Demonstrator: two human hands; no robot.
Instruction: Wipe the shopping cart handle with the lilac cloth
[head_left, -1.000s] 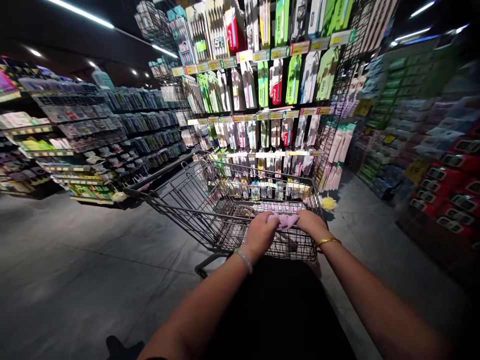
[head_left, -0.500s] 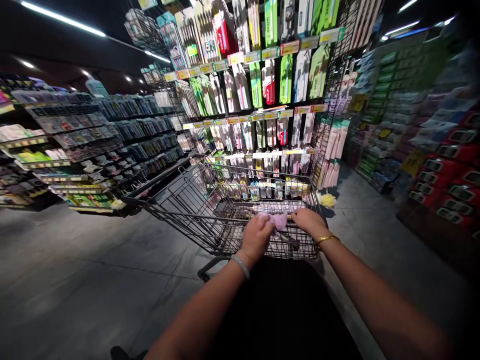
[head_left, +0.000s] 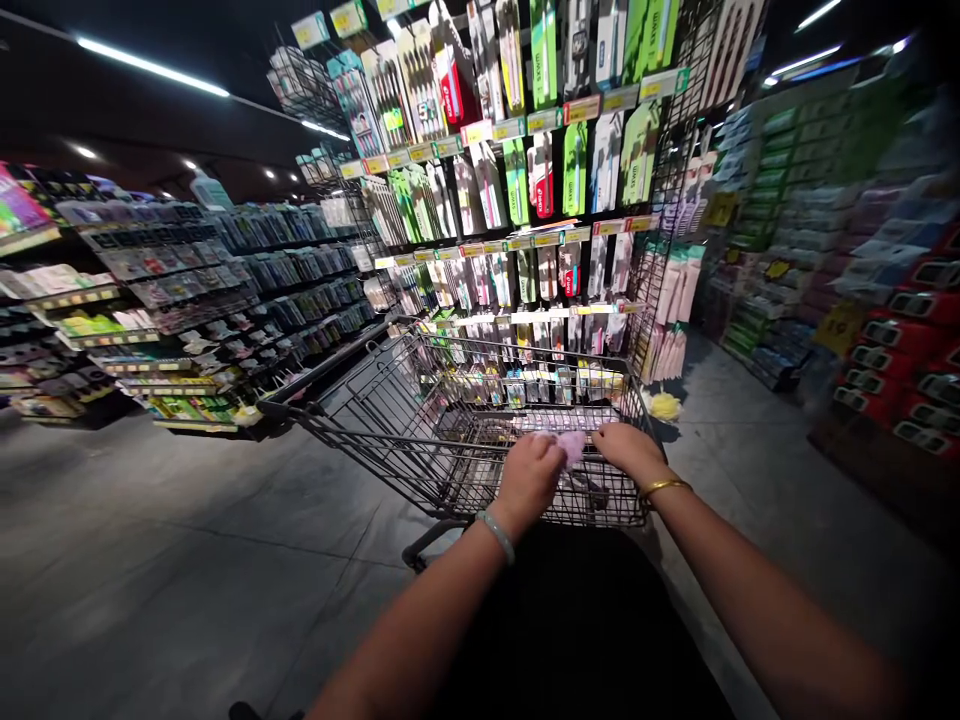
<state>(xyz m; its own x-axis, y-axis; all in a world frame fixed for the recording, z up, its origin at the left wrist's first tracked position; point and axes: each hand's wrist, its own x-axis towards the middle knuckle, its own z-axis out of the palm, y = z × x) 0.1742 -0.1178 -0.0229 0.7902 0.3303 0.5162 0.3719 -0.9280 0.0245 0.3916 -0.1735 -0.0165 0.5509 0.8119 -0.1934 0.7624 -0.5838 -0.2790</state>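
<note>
Over the near side of a grey wire shopping cart [head_left: 352, 440], my left hand [head_left: 532, 475] is closed on a pale purple cloth [head_left: 572, 447]. Just right of the cloth, my right hand [head_left: 628, 450] is curled closed by the cart's near rim; its fingertips are turned away, so whether it grips the rim or something small is hidden. Inside the cart, low down, lies a pale pinkish package [head_left: 536, 418], partly covered by the wires and my hands. A pale bangle sits on my left wrist and a gold one on my right.
Right behind the cart stands a rack of hanging toothbrush packs [head_left: 517, 180] with price strips. Pink brushes [head_left: 666, 355] hang at its right side above a yellow puff [head_left: 664, 406]. Stocked shelves [head_left: 172, 290] line the left; stacked red boxes [head_left: 907, 370] stand right. Grey floor [head_left: 247, 570] surrounds the cart.
The whole view has shifted slightly, so the rack and cart sit a little further right and lower. My left hand still holds the cloth, and both hands stay close together at the cart.
</note>
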